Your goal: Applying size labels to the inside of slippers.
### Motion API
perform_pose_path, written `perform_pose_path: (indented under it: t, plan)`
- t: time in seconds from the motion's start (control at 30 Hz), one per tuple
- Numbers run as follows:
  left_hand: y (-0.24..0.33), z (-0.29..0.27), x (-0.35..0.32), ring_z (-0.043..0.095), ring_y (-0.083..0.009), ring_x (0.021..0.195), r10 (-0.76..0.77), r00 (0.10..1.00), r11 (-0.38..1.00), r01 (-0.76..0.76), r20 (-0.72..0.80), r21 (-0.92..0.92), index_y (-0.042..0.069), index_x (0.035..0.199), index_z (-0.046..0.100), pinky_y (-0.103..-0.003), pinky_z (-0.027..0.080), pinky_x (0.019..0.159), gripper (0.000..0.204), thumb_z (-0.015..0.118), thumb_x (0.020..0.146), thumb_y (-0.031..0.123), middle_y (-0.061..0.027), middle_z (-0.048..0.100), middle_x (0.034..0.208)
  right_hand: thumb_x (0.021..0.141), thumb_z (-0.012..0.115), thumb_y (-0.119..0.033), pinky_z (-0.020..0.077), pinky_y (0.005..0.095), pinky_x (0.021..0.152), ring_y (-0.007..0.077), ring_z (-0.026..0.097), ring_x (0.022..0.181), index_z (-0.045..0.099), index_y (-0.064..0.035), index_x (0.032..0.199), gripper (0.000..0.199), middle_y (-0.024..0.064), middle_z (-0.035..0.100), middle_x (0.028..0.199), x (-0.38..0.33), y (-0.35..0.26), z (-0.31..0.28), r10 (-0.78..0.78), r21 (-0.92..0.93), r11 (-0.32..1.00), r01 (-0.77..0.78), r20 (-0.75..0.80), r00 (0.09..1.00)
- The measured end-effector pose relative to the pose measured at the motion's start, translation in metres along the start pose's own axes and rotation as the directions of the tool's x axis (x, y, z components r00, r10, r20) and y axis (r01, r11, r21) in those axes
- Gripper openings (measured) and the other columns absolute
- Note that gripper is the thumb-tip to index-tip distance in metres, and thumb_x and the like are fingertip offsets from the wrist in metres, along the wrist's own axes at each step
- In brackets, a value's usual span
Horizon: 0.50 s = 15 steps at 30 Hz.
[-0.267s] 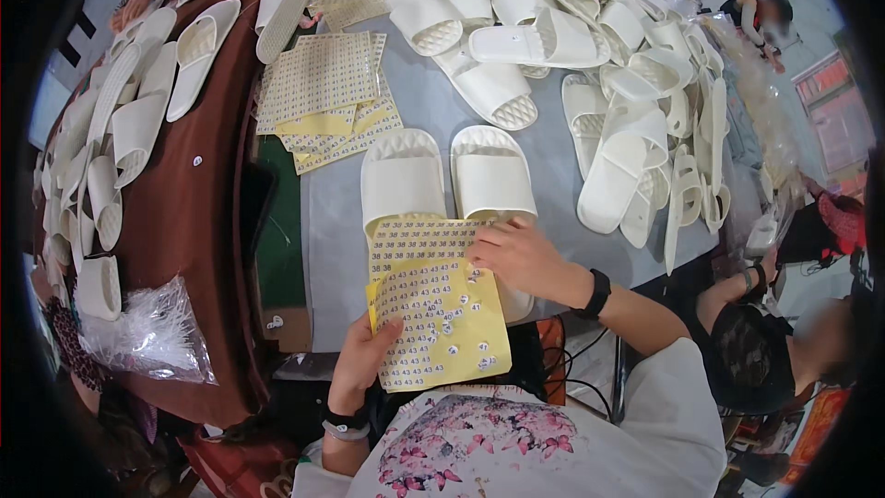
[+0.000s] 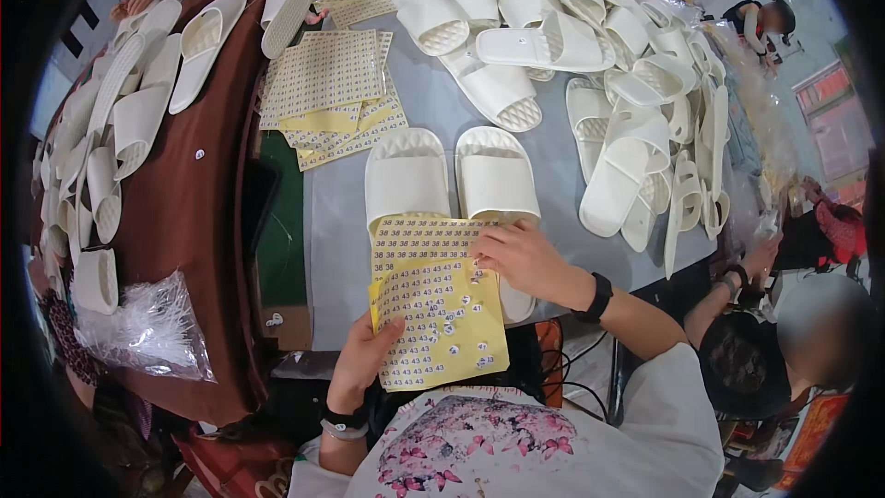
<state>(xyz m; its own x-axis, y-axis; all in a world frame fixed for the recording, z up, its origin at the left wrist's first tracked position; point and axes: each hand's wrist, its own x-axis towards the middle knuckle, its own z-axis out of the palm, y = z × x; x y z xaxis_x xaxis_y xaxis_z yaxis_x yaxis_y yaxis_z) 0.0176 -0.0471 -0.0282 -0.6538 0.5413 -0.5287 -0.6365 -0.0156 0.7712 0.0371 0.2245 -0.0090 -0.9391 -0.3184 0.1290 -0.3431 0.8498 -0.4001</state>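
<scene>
Sticker sheet (image 2: 438,304), yellow, low in the frame's middle, overlapping the near ends of two white slippers (image 2: 452,175) lying side by side on the grey surface (image 2: 336,221). Far left: rows of white slippers (image 2: 138,101) on brown cloth, clear plastic bag (image 2: 147,327) below them. Left hand (image 2: 364,360) pinching the sheet's lower left edge, thumb on top. Upper middle: spare sticker sheets (image 2: 332,92), mostly full. Right hand (image 2: 525,258) resting on the sheet's upper right corner, fingertips pressed together on a sticker there, probably peeling. Many gaps on the sheet, so a good share used. Right: big heap of slippers (image 2: 627,129), most without visible stickers, likely plenty left.
</scene>
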Motion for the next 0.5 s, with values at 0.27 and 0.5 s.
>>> perform_pose_path:
  t: [0.27,0.5]
  plan:
    - [-0.0007,-0.0024,-0.0004,0.059,-0.0108,0.079,-0.022,0.999,1.0,0.021,0.028,0.017,-0.004,0.11,0.05,-0.024,0.048,0.069,0.027,0.053,0.087,0.011,-0.0082,0.061,0.096,0.08,0.055,-0.018,0.0364,0.0326,0.072,0.0192,0.054,0.081,0.055,-0.0116,0.088,0.011,0.0009,0.052,0.084,0.0022,0.0,-0.0034,0.005,-0.006,1.0,-0.004,0.069,0.998]
    - [0.0,-0.0015,-0.0016,0.057,-0.0097,0.082,-0.027,0.999,1.0,0.027,0.04,0.004,-0.004,0.11,0.049,-0.023,0.048,0.071,0.027,0.052,0.088,0.011,-0.0076,0.06,0.098,0.081,0.055,-0.018,0.0369,0.0329,0.073,0.0205,0.054,0.079,0.054,-0.0111,0.087,0.009,0.0016,0.052,0.083,0.0016,-0.0017,-0.003,0.016,0.041,0.999,-0.017,0.015,1.0]
